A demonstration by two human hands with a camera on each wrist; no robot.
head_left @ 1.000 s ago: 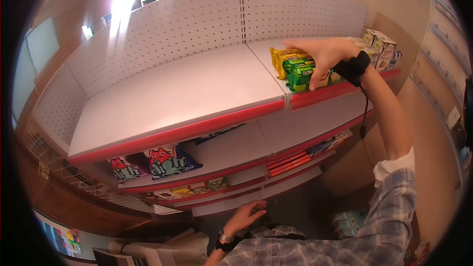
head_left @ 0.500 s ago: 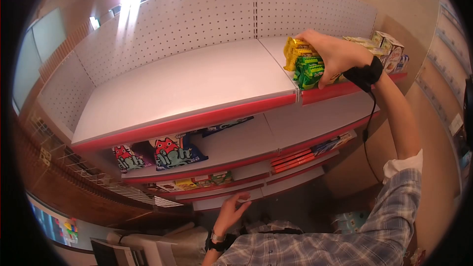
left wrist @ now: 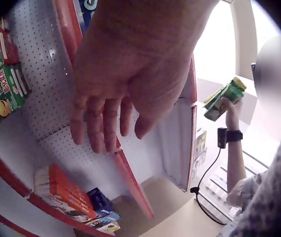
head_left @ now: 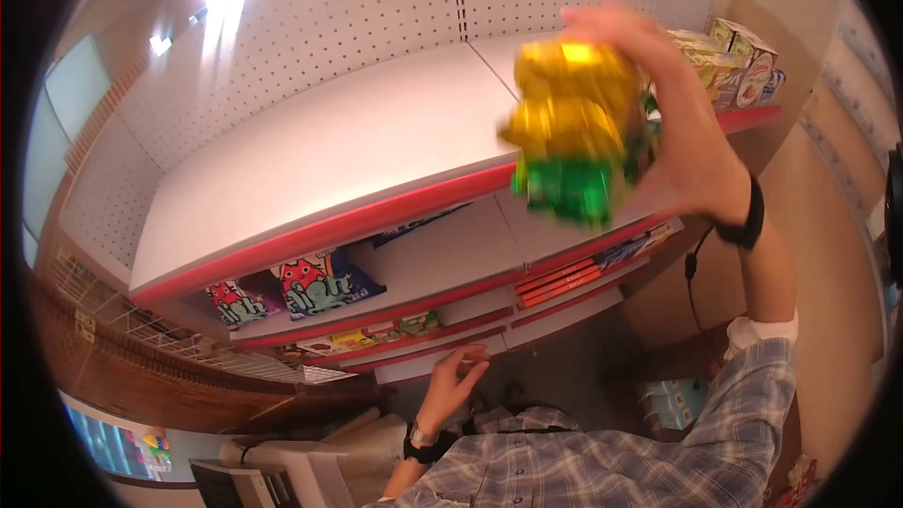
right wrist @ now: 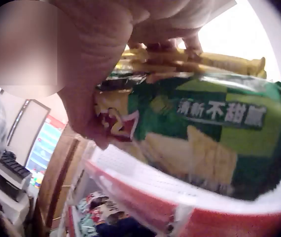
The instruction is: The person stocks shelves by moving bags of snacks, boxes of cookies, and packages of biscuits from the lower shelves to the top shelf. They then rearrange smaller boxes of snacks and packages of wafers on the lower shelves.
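Note:
My right hand (head_left: 691,136) grips a bundle of snack packets between thumb and fingers, held up in front of the top shelf (head_left: 348,146). Yellow packets (head_left: 569,99) and green packets (head_left: 569,190) are pressed together in it, blurred in the head view. In the right wrist view, a green packet (right wrist: 204,133) with wafer pictures faces the camera, the thumb at its end and yellow wrappers (right wrist: 229,63) behind. Low by the waist, my left hand (head_left: 451,388) hangs loosely with nothing in it; its relaxed fingers (left wrist: 95,128) show in the left wrist view.
Small boxes (head_left: 751,66) stand at the top shelf's right end. Below are chip bags (head_left: 320,284) at the left and orange-red boxes (head_left: 560,287) at the right. A perforated back panel (head_left: 320,47) rises behind the top shelf, whose front edge is red.
The yellow and green packets stood on the top shelf under my right hand; now they are lifted off and drawn toward me. My left hand has stayed low and shifted slightly.

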